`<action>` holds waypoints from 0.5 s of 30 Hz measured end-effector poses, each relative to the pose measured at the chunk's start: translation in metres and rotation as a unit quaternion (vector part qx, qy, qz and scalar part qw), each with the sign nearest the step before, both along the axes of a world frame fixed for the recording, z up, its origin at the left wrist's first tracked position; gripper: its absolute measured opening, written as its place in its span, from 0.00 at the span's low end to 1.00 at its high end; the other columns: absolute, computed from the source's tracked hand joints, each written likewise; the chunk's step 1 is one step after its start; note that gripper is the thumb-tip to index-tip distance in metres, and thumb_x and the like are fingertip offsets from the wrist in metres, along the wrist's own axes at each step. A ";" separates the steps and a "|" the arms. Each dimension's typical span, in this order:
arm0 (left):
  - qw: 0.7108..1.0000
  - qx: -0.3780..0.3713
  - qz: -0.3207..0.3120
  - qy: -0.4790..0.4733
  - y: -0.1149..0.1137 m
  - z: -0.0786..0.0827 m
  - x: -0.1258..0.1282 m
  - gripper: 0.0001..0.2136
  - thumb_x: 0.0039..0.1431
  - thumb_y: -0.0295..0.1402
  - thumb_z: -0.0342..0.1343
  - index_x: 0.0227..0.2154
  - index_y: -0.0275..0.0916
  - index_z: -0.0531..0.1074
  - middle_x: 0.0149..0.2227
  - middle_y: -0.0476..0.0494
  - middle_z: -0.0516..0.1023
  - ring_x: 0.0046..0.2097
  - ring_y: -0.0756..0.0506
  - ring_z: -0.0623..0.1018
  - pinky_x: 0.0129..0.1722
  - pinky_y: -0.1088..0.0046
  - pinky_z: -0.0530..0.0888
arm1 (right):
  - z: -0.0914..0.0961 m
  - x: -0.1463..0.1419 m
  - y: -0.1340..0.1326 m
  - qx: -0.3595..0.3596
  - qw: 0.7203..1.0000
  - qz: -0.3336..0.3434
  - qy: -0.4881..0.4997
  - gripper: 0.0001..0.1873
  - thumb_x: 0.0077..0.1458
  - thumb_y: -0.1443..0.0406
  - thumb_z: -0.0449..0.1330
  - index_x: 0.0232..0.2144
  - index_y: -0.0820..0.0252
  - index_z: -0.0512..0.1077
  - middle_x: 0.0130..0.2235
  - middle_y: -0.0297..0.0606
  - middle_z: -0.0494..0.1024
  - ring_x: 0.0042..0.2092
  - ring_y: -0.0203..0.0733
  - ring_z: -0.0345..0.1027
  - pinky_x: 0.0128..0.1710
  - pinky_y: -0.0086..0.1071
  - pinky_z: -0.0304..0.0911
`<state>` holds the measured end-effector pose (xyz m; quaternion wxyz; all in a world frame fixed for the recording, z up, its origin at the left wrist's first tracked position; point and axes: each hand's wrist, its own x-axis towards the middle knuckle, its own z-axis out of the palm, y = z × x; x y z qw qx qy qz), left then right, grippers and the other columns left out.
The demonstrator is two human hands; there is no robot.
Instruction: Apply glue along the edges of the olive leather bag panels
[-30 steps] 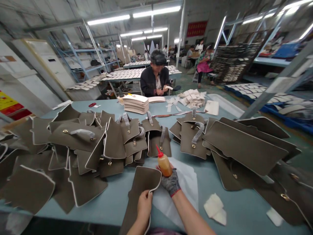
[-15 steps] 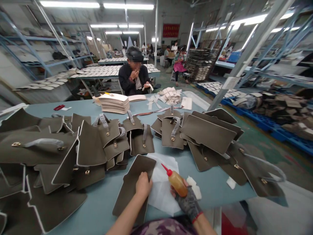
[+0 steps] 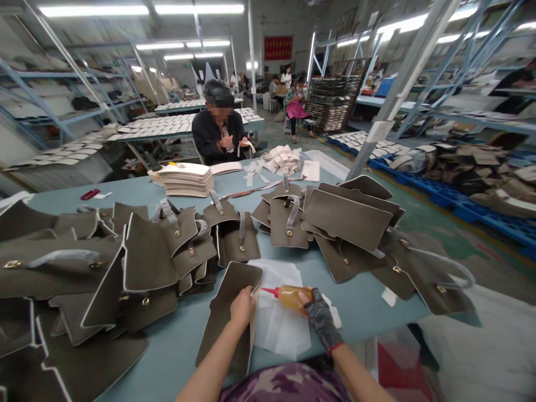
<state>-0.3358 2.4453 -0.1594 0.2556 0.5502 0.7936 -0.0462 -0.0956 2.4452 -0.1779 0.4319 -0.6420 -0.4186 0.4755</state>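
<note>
On the table: I see a blue-grey table (image 3: 368,307) spread with olive-brown cut pieces, and my two hands work at its near edge.
Left hand: my bare left hand (image 3: 243,306) lies flat, fingers spread, on the upper right part of one panel; it presses down and grasps nothing.
Panel: the olive-brown panel (image 3: 226,324) lies flat just in front of me, its right edge on the white paper sheet.
Right hand: my right hand (image 3: 320,315), in a grey fingerless glove, is closed around the glue bottle.
Glue bottle: the amber glue bottle (image 3: 291,296) is tipped on its side, its red nozzle pointing left, just short of my left fingers, above the paper.
Paper: the white paper sheet (image 3: 278,329) lies under the bottle, between both hands.
Piles: more panels with straps and brass studs (image 3: 146,257) are heaped on the left; a second heap (image 3: 347,220) sits to the right.
Far side: a person in a dark jacket (image 3: 218,134) sits across the table beside a cream stack (image 3: 186,180).
</note>
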 end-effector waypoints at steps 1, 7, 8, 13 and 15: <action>1.000 0.000 -0.001 -0.001 0.000 -0.001 0.000 0.21 0.63 0.28 0.42 0.57 0.40 0.67 0.57 0.40 0.73 0.55 0.44 0.75 0.53 0.72 0.69 | 0.002 -0.001 0.003 0.010 1.000 0.013 -0.026 0.25 0.43 0.44 0.60 0.35 0.56 0.69 0.34 0.43 0.78 0.35 0.47 0.73 0.38 0.41 0.71; 0.999 -0.005 0.027 -0.034 0.007 -0.008 -0.004 0.20 0.64 0.30 0.42 0.55 0.41 0.70 0.56 0.40 0.75 0.55 0.43 0.76 0.52 0.71 0.70 | 0.010 -0.014 0.016 0.031 0.995 0.065 -0.076 0.21 0.48 0.46 0.57 0.36 0.54 0.68 0.37 0.44 0.79 0.39 0.48 0.74 0.43 0.41 0.70; 0.998 -0.009 0.039 -0.043 0.009 -0.009 -0.005 0.19 0.64 0.30 0.42 0.55 0.42 0.70 0.56 0.40 0.75 0.55 0.43 0.76 0.52 0.71 0.70 | 0.011 -0.015 0.018 0.034 0.994 0.070 -0.076 0.22 0.48 0.46 0.56 0.36 0.55 0.68 0.37 0.44 0.79 0.39 0.48 0.74 0.43 0.41 0.70; 0.996 -0.020 0.063 -0.066 0.014 -0.012 -0.010 0.19 0.63 0.30 0.42 0.52 0.43 0.73 0.53 0.42 0.78 0.54 0.43 0.76 0.49 0.72 0.71 | 0.021 -0.022 0.030 0.054 0.994 0.070 -0.068 0.25 0.48 0.42 0.56 0.35 0.56 0.70 0.35 0.44 0.79 0.38 0.47 0.74 0.43 0.41 0.71; 0.995 -0.021 0.065 -0.071 0.014 -0.012 -0.011 0.19 0.63 0.30 0.42 0.52 0.43 0.73 0.53 0.42 0.78 0.54 0.43 0.76 0.49 0.72 0.70 | 0.023 -0.025 0.033 0.065 0.993 0.064 -0.075 0.26 0.46 0.41 0.57 0.35 0.56 0.70 0.34 0.44 0.79 0.38 0.48 0.74 0.42 0.41 0.71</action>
